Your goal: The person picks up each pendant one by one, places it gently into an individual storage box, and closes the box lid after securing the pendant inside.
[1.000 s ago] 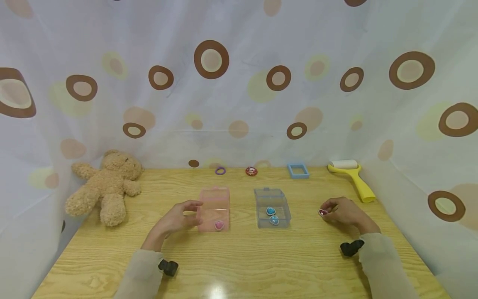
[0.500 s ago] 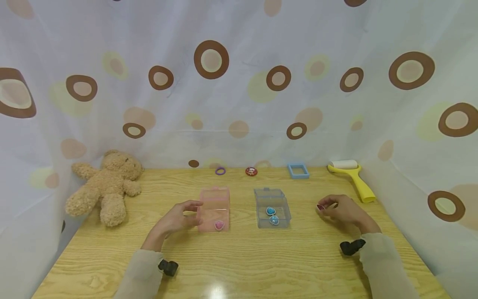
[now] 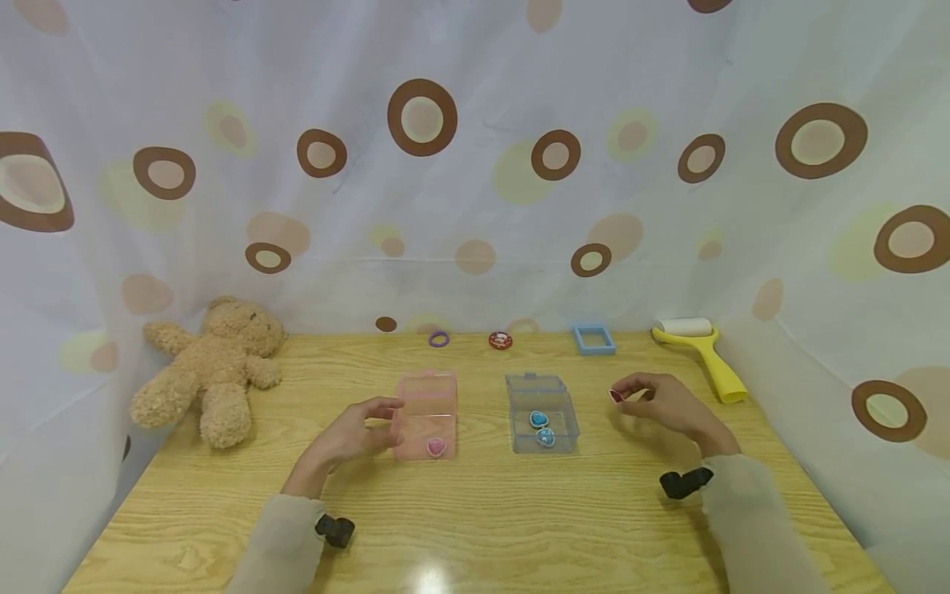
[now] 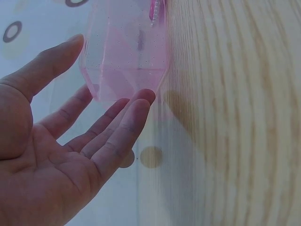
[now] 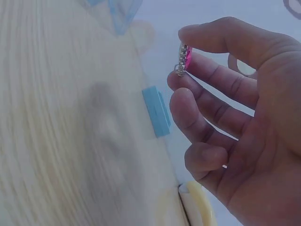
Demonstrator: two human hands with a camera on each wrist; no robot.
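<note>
Right wrist view: fingers (image 5: 221, 80) curled, pinching pink charm (image 5: 184, 59).

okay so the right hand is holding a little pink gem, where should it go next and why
Probably leftward, over the clear blue box, to the pink box. The right hand pinches a pink gem above the table. The pink box already holds a pink gem, the blue box two blue ones, and the left hand steadies the pink box with straight fingers.

In the right wrist view the pink charm (image 5: 185, 59) shows only edge-on between thumb and fingers of the right hand (image 5: 235, 122), its shape untellable. Beyond the left hand (image 4: 61, 160), the pink box (image 4: 124, 52) runs off the top edge.
</note>
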